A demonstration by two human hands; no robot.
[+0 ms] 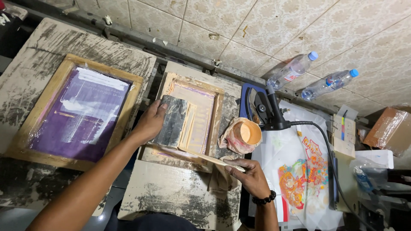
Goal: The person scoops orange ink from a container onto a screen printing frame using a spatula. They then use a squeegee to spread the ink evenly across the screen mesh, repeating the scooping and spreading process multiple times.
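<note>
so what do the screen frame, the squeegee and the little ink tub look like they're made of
Small screen frame: looks like bare wood, grain showing, smeared with cream ink. Squeegee under the left hand: dark, matte block, possibly wood or rubber; hard to tell. Ink tub: probably plastic, wrapped in crinkled film.

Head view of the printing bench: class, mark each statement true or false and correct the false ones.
1. The left hand rests on a dark squeegee inside the small wooden frame. True.
2. The right hand holds a flat stick. True.
3. The cup holds blue ink. False: its contents are peach-orange.
4. Two plastic bottles lie on the tiled floor. True.
5. The large frame on the left has a green screen. False: it is purple.
</note>
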